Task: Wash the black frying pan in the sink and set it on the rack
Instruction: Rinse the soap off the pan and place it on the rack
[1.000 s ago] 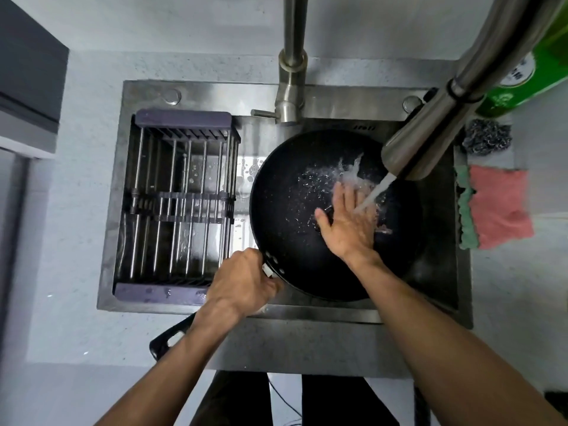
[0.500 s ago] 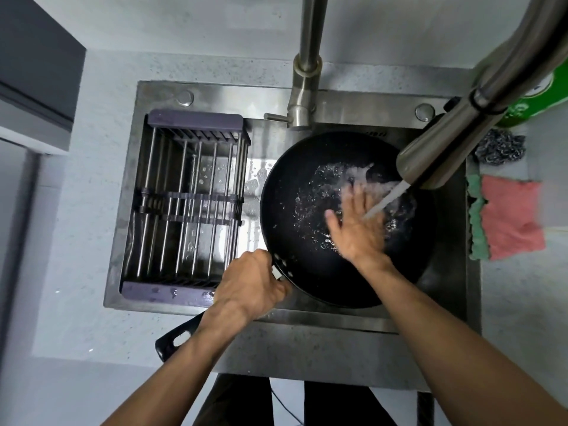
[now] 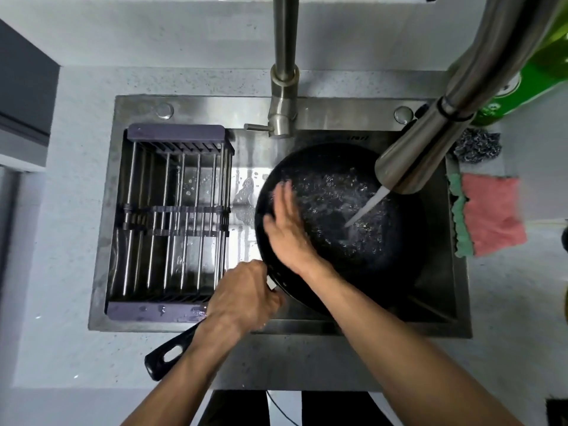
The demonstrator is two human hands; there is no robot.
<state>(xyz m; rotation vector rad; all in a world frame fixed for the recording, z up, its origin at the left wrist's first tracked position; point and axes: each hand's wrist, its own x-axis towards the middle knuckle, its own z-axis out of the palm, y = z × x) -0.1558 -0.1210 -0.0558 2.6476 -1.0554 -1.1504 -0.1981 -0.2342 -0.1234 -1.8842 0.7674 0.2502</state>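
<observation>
Pan rinse in progress; racking not yet done.
Left hand [image 3: 242, 299] grips the frying pan [image 3: 378, 265] handle; right hand [image 3: 289, 229], fingers straight, rubs its wet interior; rack [image 3: 175, 133] holds nothing.

black frying pan [image 3: 378, 265] in sink [image 3: 436, 290] — wet, rack [image 3: 172, 216] beside

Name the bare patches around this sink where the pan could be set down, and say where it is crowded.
Free: the rack holds nothing, and the counter left of the sink is bare. Crowded: the right counter holds the scourer, the cloth and a green bottle; the frying pan fills the basin.
</observation>
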